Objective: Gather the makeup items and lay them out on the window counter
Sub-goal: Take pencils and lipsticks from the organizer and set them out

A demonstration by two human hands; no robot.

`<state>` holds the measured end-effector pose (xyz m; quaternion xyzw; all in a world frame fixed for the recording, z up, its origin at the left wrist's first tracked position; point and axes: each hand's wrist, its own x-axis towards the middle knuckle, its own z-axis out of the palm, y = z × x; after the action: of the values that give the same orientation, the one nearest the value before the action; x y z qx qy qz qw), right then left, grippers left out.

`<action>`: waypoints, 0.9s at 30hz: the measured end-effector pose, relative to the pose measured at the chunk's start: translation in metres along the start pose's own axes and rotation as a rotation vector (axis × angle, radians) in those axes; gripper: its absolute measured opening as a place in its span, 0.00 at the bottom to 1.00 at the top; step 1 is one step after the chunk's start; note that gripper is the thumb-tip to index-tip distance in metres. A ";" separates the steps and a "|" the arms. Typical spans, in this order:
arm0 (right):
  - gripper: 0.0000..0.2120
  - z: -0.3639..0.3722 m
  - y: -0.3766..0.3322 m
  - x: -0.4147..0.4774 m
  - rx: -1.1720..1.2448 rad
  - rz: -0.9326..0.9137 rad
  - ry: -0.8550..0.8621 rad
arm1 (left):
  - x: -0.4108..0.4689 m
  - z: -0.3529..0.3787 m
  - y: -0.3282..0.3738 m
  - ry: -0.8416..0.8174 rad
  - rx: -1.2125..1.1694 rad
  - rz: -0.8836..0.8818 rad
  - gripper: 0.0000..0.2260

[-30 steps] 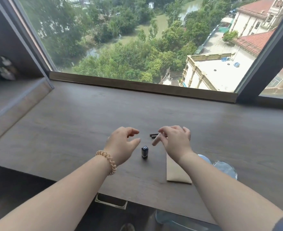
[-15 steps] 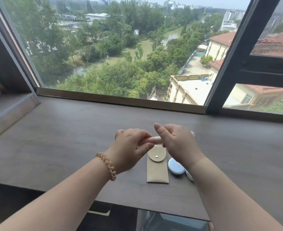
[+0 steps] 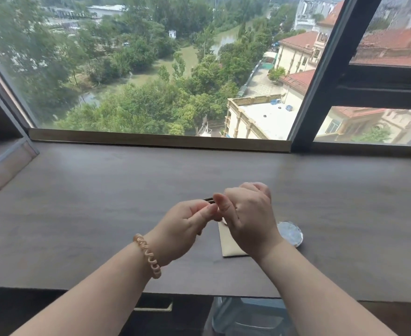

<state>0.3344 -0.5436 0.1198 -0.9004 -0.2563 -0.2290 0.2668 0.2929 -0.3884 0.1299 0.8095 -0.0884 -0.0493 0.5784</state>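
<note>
Big window (image 3: 151, 69) across the back, trees and roofed buildings outside. Dark brown desk (image 3: 102, 190) runs under it, full width.

Both forearms come in from the bottom and the hands meet over the desk's middle, touching or nearly so. Left hand (image 3: 185, 229): fingers curled, thumb and forefinger tips pressed together in a pinch, aimed at the right thumb. Can't tell if anything sits in that pinch. Right hand (image 3: 250, 219): seen from the back, fingers curled inward, thumb sticking up beside the left fingertips. Its palm side is hidden, so can't tell what it holds, if anything.

Beige pouch (image 3: 228, 243) lies flat on the desk under the right hand and wrist, only its near end and left edge showing. Round silver tin (image 3: 291, 232) on the desk just right of the right wrist, close to the pouch, partly covered. Beige coil bracelet (image 3: 148, 255) on the left wrist.

Dark thin stick (image 3: 208, 200): short tip pokes out just behind where the hands meet. Can't tell if it is held or lying on the desk
</note>
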 end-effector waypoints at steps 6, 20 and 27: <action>0.16 0.005 -0.014 0.008 0.327 0.359 -0.416 | -0.003 -0.034 -0.012 -0.027 0.135 -0.099 0.15; 0.20 0.011 -0.049 -0.005 0.608 0.684 -0.507 | -0.004 -0.060 -0.031 -0.142 0.193 -0.105 0.15; 0.07 0.012 -0.051 -0.012 0.568 0.626 -0.451 | -0.008 -0.061 -0.036 -0.151 0.128 -0.097 0.11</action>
<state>0.2988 -0.5034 0.1223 -0.8529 -0.0769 0.1426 0.4962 0.2996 -0.3190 0.1159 0.8422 -0.0955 -0.1322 0.5140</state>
